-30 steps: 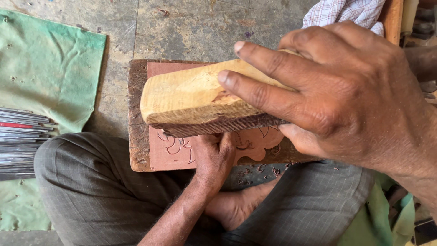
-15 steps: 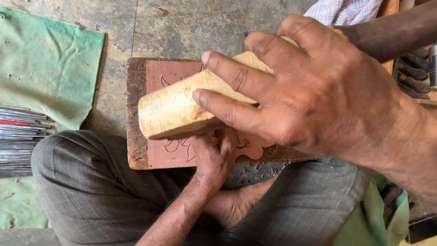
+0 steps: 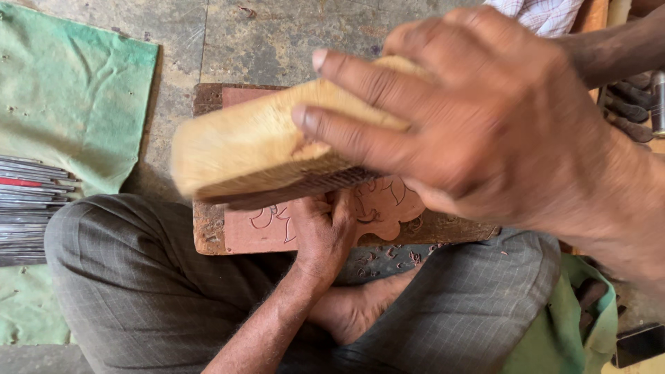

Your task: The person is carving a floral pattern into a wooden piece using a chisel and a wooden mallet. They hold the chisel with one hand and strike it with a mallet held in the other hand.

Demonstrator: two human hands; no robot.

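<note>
My right hand [image 3: 478,131] grips a thick pale wooden block [image 3: 256,145], used like a mallet, and holds it raised and blurred above the work. Under it lies a reddish-brown wooden panel [image 3: 388,208] with a carved flower pattern, resting on a darker board [image 3: 208,235] on the floor. My left hand [image 3: 324,228] is closed against the panel just below the block; whatever tool it holds is hidden by the fingers and the block. My crossed legs in grey checked trousers [image 3: 138,291] frame the board.
A green cloth [image 3: 69,90] covers the floor at left, with a row of several thin metal carving tools [image 3: 28,208] on it. Wood chips [image 3: 388,256] lie at the board's near edge. More tools [image 3: 630,104] sit at the right edge.
The block in my right hand has swung to the left and lower across the panel and is now motion-blurred. My left hand stays in place on the panel.
</note>
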